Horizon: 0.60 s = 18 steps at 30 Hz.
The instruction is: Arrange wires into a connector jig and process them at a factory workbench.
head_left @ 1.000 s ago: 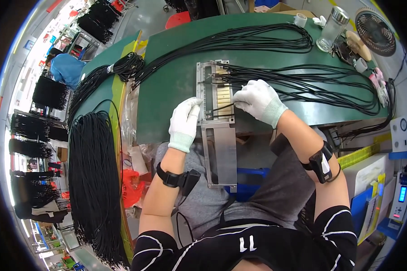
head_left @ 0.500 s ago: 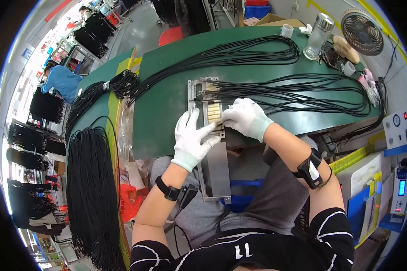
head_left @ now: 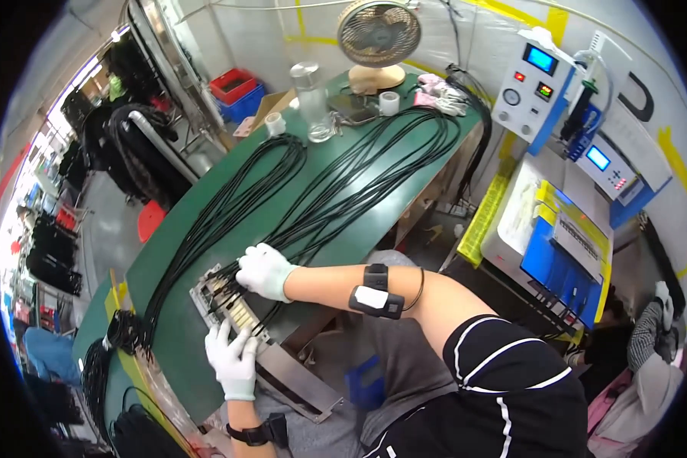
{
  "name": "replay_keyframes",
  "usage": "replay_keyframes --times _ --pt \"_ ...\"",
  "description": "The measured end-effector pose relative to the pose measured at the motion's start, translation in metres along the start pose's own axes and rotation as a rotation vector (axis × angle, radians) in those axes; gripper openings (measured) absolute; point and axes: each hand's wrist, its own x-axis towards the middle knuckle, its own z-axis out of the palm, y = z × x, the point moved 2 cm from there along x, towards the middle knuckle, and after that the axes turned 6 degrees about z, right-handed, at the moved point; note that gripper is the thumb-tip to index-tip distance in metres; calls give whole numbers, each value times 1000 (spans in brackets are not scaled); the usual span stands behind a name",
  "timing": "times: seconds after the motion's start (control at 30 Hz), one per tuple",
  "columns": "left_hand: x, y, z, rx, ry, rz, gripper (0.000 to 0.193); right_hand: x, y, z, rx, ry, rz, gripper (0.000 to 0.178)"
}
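A metal fixture (head_left: 209,311) with a row of pale yellow blocks (head_left: 241,314) lies near the front edge of the green table (head_left: 177,355). My left hand (head_left: 231,362), in a white glove, rests at the fixture's near end with its fingers spread. My right hand (head_left: 263,272), also gloved, is closed at the fixture's far right side, where the black cables (head_left: 342,200) come in. Its fingertips pinch at a cable end there, partly hidden by the hand itself. From the fixture the looped cables run to the far right. A metal plate (head_left: 298,382) juts out over my lap.
Another cable bundle (head_left: 233,202) lies behind the fixture. At the back are a glass jar (head_left: 311,103), tape rolls (head_left: 389,103) and a fan (head_left: 379,34). Control boxes (head_left: 533,91) and a blue-edged rack (head_left: 561,252) stand to the right. A person in blue (head_left: 49,359) is at far left.
The view has swung to the right, bringing the control boxes and rack into fuller sight. My hands stay at the fixture; my left fingers are still spread, my right still closed at the cables.
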Motion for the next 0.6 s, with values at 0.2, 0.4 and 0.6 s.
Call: replay_keyframes --times 0.2,0.4,0.6 --pt "6 -9 -14 -61 337 -337 16 -3 -2 -22 192 -125 -176 6" --pt "1 -6 -10 -267 228 -176 19 -8 -17 -29 422 -110 -270 15" --pt "6 2 -15 -211 158 12 18 -11 -46 -29 560 -273 -293 23"
